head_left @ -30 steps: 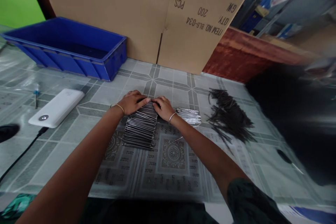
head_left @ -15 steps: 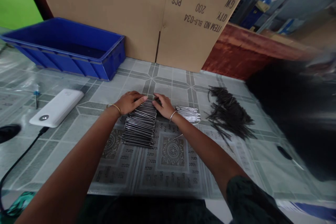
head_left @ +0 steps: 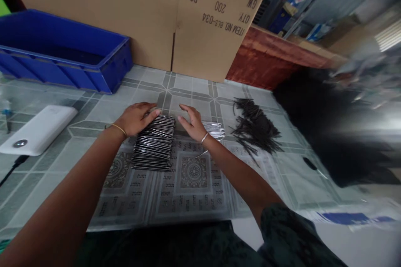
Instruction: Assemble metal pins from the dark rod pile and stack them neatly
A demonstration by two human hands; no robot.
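A wide row of thin metal rods (head_left: 154,144) lies side by side on the patterned table cover. My left hand (head_left: 138,117) rests at the row's upper left corner, thumb and fingers apart, touching the rods. Just right of the row, my right hand (head_left: 192,124) is held with its thumb and fingers spread and nothing between them. Partly behind my right wrist lies a smaller bundle of shiny rods (head_left: 214,129). A single loose rod (head_left: 202,154) sits below that wrist. Farther right is a loose pile of dark thin strips (head_left: 257,127).
A blue plastic bin (head_left: 103,69) stands at the back left, beside a large cardboard sheet (head_left: 150,16). A white power bank (head_left: 40,129) with a black cable lies at the left. Black material (head_left: 322,133) and a small dark-handled tool (head_left: 310,163) are at the right.
My right hand has moved away from the rod row and its fingers have spread. My left hand stays at the row's upper left. The whole view has shifted, so things appear farther left.
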